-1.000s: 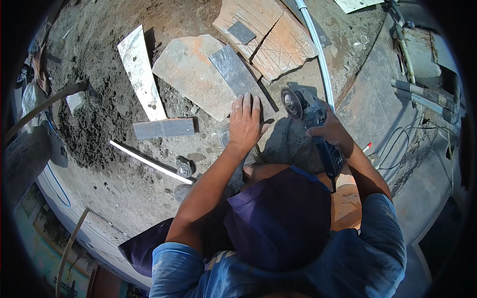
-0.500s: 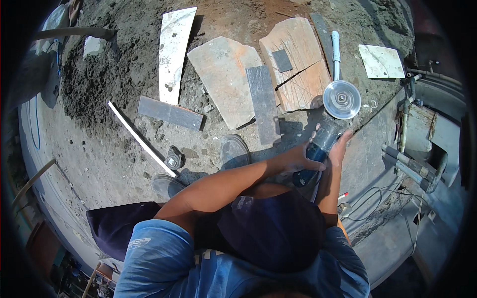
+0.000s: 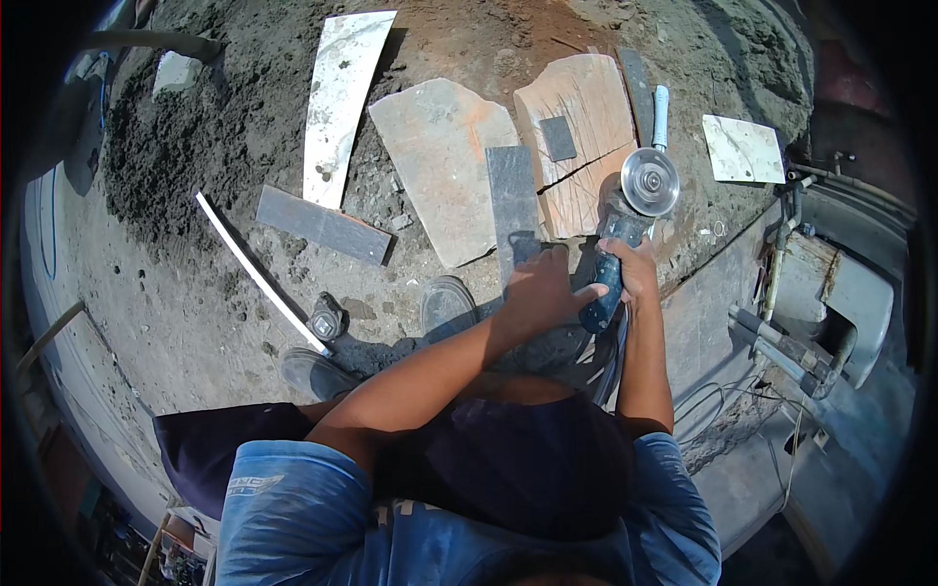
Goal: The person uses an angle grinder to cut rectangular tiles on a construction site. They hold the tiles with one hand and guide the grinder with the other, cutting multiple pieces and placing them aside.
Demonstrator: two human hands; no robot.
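Observation:
An angle grinder [image 3: 618, 259] with a dark blue body and a round metal disc [image 3: 650, 183] is in my right hand [image 3: 637, 271], whose fingers wrap its body near the head. The disc faces up. My left hand [image 3: 543, 291] is just left of the grinder, over the near end of a long dark slate strip [image 3: 510, 195]; its thumb sticks out toward the tool's body and its fingers are apart from it. Whether the thumb touches the grinder is unclear. Beyond the disc is a hammer-like tool's pale blue handle [image 3: 660, 115].
A cracked, scored stone slab [image 3: 596, 98] bears a small dark tile [image 3: 558, 139]. Left of it lie another stone slab [image 3: 440, 156], a white marbled piece [image 3: 337, 107], a slate strip [image 3: 327, 225], a white strip [image 3: 259, 273] and a tape measure [image 3: 327, 317]. Pipes [image 3: 787, 244] run at right.
My left hand has come off the grinder and moved left toward the slate strip. The grinder has shifted slightly left and nearer, with my right hand now around its body.

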